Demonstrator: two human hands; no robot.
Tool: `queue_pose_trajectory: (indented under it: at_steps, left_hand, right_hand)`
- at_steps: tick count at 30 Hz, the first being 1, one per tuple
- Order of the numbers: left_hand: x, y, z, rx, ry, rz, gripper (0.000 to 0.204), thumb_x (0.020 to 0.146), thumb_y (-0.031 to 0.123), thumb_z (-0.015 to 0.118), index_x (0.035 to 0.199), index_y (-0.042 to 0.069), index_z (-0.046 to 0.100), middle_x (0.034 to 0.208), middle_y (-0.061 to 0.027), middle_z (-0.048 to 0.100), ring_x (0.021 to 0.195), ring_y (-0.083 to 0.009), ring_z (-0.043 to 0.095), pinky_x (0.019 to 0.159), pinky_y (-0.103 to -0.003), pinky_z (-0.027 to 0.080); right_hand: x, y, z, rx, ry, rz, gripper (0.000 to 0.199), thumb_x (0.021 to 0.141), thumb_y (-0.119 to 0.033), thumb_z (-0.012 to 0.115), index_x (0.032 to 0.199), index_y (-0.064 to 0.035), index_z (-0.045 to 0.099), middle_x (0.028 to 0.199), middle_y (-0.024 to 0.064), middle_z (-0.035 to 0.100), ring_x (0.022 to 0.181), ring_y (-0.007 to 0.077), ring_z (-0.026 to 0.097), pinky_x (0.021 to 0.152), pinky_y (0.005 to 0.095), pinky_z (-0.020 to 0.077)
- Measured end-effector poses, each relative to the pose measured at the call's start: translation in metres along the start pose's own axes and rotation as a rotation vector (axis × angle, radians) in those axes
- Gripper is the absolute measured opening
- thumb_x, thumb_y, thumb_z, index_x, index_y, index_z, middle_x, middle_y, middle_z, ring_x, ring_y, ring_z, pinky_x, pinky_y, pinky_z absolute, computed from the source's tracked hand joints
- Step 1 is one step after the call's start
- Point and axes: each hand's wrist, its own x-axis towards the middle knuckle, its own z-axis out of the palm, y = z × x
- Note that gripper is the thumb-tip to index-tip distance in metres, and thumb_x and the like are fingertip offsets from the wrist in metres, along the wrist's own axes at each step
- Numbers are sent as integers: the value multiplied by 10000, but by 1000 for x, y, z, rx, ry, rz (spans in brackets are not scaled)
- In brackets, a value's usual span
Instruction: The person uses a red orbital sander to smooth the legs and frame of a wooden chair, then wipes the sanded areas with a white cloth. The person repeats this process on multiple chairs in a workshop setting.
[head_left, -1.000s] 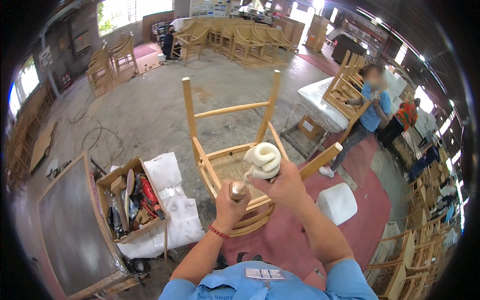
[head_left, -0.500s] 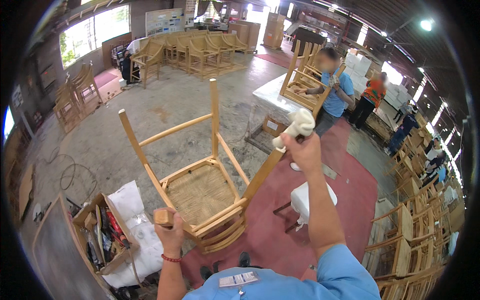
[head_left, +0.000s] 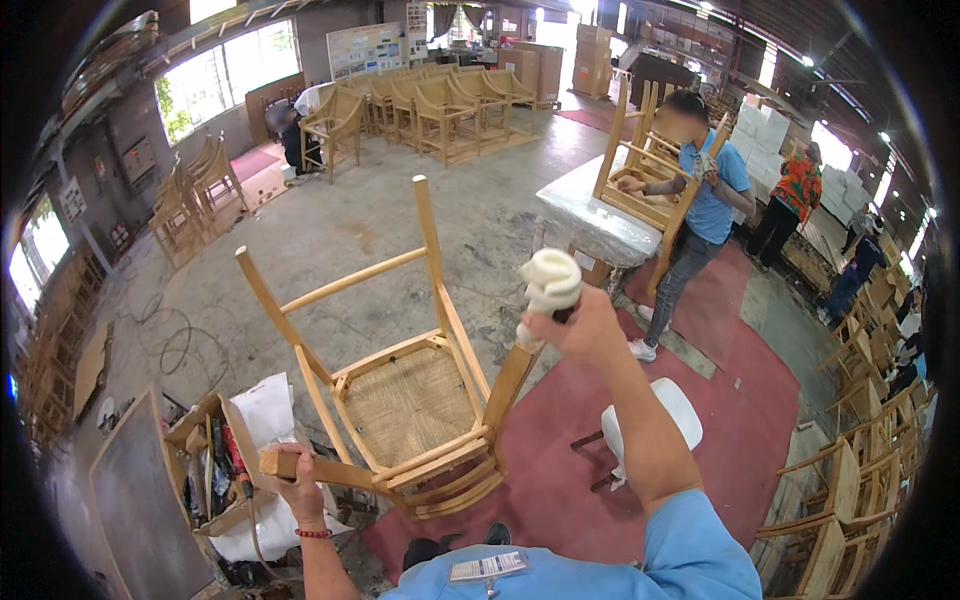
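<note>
A light wooden chair (head_left: 408, 400) is tipped upside down in front of me, its woven seat seen from below and its curved back slats lowest. My left hand (head_left: 302, 492), with a red bead bracelet at the wrist, is closed round the end of the chair leg (head_left: 345, 473) nearest me on the left. My right hand (head_left: 585, 325) grips a bunched white cloth (head_left: 552, 280) at the end of the near right leg (head_left: 510, 385). Part of that leg's tip is hidden behind the cloth and fingers.
A box of tools (head_left: 215, 455) stands at my left beside a dark board (head_left: 140, 490). A white-covered stool (head_left: 665, 420) is on the red mat (head_left: 560, 500) at right. Beyond, a person (head_left: 715, 190) works on another chair at a plastic-covered table (head_left: 600, 225). Chairs (head_left: 830, 500) line the right.
My left hand and its chair leg have swung outward to the left. My right hand and the cloth have come slightly lower and left. The background has shifted right in view.
</note>
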Motion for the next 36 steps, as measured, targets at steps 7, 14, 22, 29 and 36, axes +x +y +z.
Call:
queue_pose_trajectory:
  at_steps: [7,14,22,29,36]
  left_hand:
    - [2,5,1,66,-1,-38,201,848,115,616,994,46,497,894,-70,544,816,-167,543,782,-315,464]
    - [4,6,-3,58,-58,-66,176,828,79,595,942,34,469,864,-83,524,809,-182,515,773,-317,446]
    - [12,2,-12,25,-250,10,197,841,72,588,962,35,437,893,-105,513,807,-190,507,761,-325,436]
    - [11,-9,-24,-31,-308,11,205,848,115,645,960,4,513,869,-124,565,804,-225,545,755,-363,461]
    - [34,-32,-37,-343,-619,-265,507,898,447,671,940,-34,519,844,-152,609,763,-260,604,732,-339,486]
  right_hand:
    - [-20,-3,2,131,207,12,349,804,-164,753,1095,0,650,936,94,718,822,127,663,751,288,527]
    - [-24,-18,13,36,219,88,334,804,-131,774,1084,-4,646,981,39,702,872,93,635,786,285,517]
    - [-39,-12,31,40,346,110,318,815,-91,764,1090,5,637,963,12,675,870,83,619,763,269,513]
    - [-28,-15,29,-129,311,135,295,795,-110,760,1050,-3,659,947,35,699,871,94,637,783,280,518]
    - [123,3,12,-440,72,-3,381,788,-271,739,1088,-46,672,911,112,719,836,209,686,783,343,530]
